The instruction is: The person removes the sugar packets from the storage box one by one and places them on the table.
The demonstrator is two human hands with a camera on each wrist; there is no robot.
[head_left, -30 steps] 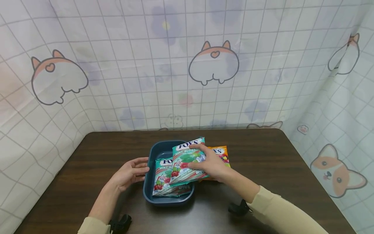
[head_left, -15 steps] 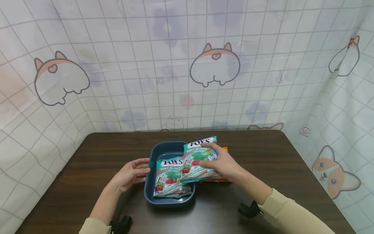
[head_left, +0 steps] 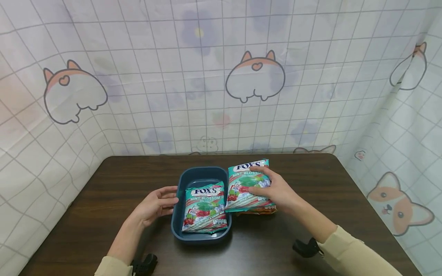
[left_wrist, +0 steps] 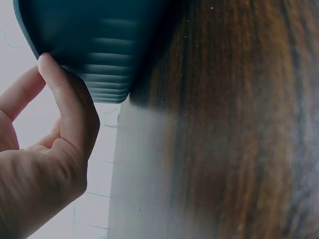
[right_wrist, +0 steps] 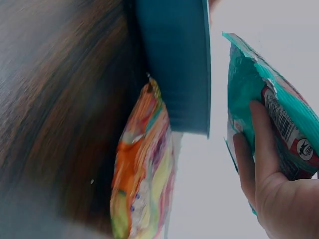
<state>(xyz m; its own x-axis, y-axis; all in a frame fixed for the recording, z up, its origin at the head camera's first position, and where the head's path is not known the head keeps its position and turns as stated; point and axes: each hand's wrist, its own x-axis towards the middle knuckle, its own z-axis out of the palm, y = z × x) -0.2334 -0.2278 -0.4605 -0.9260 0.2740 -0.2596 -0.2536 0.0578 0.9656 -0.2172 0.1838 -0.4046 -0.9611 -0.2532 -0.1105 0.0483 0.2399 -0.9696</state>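
My right hand grips a teal FOX'S mint candy bag, with the fingers spread across it. In the right wrist view its barcode side faces the camera, tilted and raised above the table. An orange candy bag lies below, mostly hidden by the held bag in the head view. A dark blue plastic bin holds another teal FOX'S candy bag, lying face up. The fingertips of my left hand rest against the bin's left side; in the left wrist view they touch its wall near the rim.
A dark wood-grain table bears everything. Behind it and along both sides hangs a white grid-patterned curtain with cartoon dogs. A black wrist device sits under the right forearm.
My right hand has carried the teal candy bag rightward from over the bin to above the orange bag, uncovering the other teal bag. My left hand stays at the bin's side.
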